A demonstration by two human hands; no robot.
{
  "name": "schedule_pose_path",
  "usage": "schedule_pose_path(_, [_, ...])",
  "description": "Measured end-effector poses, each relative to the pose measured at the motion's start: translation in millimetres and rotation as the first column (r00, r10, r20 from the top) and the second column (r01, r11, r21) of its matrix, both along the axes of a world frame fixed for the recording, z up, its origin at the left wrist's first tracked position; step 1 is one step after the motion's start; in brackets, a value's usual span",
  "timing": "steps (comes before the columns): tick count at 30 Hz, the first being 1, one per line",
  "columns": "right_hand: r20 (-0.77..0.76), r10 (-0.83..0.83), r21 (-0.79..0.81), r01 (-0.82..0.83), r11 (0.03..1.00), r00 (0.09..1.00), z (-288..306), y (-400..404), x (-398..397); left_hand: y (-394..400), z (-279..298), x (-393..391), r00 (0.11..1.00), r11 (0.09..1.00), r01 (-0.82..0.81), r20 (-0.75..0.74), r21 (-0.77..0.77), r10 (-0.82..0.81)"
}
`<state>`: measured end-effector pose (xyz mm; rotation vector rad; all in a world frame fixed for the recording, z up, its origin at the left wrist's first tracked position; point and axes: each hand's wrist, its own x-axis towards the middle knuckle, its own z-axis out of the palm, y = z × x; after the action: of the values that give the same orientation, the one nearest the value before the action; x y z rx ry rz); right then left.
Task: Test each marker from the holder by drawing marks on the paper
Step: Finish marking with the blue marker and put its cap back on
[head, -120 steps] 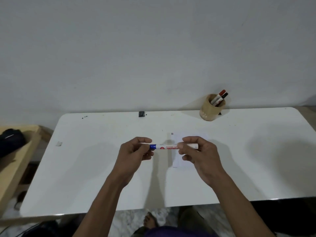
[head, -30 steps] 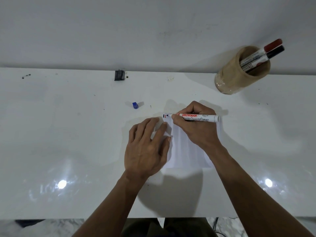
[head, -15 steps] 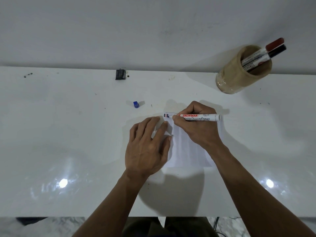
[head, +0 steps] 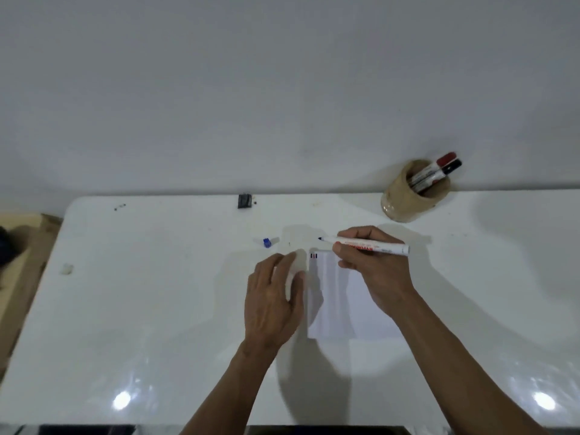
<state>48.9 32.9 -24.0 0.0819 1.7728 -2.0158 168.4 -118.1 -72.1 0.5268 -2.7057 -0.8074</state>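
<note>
A white sheet of paper point(head: 339, 302) lies on the white table point(head: 157, 309), with short black, red and blue marks point(head: 314, 256) at its top left corner. My right hand point(head: 373, 271) grips an uncapped white marker point(head: 376, 246), its dark tip lifted off the paper and pointing left. My left hand point(head: 273, 302) rests just left of the paper, fingers apart, holding nothing. The blue cap point(head: 267, 242) lies on the table to the upper left. A tan round holder point(head: 411, 193) at the back right contains a red-capped marker point(head: 439, 163) and a black-capped marker point(head: 445, 171).
A small black object point(head: 244, 200) sits at the table's back edge by the white wall. A wooden surface point(head: 18, 265) with a dark item stands left of the table. A small pale scrap point(head: 67, 269) lies near the left edge.
My right hand has lifted the marker's tip off the paper and up past its top edge. My left hand has slid off the paper to its left. The camera has tilted up.
</note>
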Motion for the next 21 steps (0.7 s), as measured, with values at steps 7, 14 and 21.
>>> schedule_pose_path(7, [0.092, -0.102, -0.053, 0.107, 0.993, 0.991, 18, 2, 17, -50, 25, -44, 0.944, 0.988, 0.001, 0.326, -0.154, 0.050])
schedule_pose_path(14, [0.100, -0.103, 0.001, 0.103, 0.995, 0.990, 21, 3, 25, -58, 17, -42, 0.914, 0.994, -0.016, 0.401, -0.110, 0.059])
schedule_pose_path(21, [0.066, -0.098, 0.011, 0.098, 0.995, 0.993, 37, -6, 38, -51, 45, -23, 0.959, 0.909, -0.251, 0.216, 0.334, 0.186])
